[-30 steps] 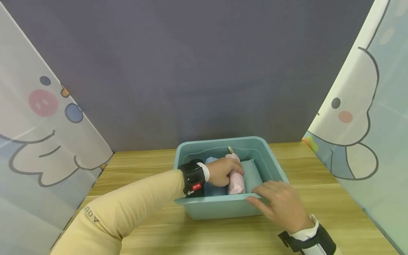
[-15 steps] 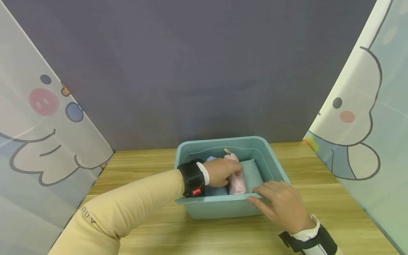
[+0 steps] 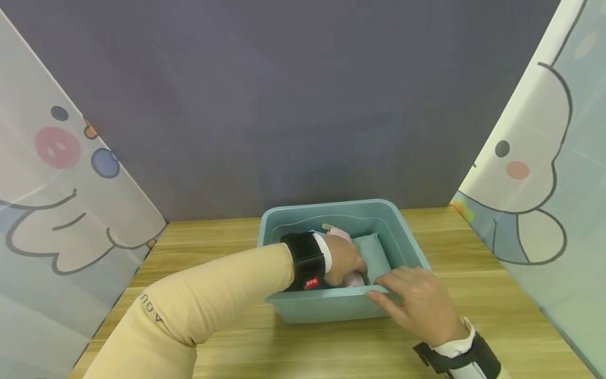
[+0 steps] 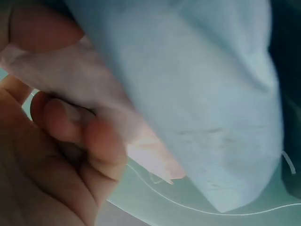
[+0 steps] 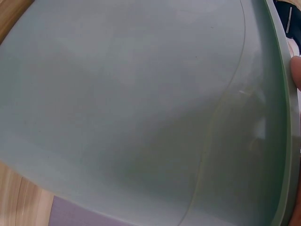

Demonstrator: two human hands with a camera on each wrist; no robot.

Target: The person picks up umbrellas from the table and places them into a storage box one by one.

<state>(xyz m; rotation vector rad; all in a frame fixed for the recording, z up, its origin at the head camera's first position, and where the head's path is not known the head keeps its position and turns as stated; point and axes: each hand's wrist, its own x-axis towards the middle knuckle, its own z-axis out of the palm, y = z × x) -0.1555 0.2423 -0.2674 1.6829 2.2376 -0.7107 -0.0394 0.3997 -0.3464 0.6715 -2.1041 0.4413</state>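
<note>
A teal plastic bin [image 3: 331,309] stands on the wooden table. My left hand [image 3: 343,261] reaches down inside it, thumb and curled fingers around a pink cloth roll [image 4: 80,77]. A short pale tab [image 3: 326,227] shows at the roll's far end. Beside the roll, a light blue cloth bundle [image 4: 202,108] fills much of the left wrist view; my left arm mostly covers it in the head view. To the right lies a grey-green cloth bundle [image 3: 372,255]. My right hand [image 3: 418,304] grips the bin's near right rim, thumb outside and fingers over the edge.
Behind the bin rises a dark grey-purple backdrop [image 3: 303,116]. Cartoon-printed curtains flank the wooden table [image 3: 213,245] on the left [image 3: 57,210] and right [image 3: 568,210]. The bin's wall [image 5: 117,103] fills most of the right wrist view.
My left hand has turned and moved slightly right and toward the bin's near side. The pink roll's tabbed end has swung left. My right hand keeps its place on the rim.
</note>
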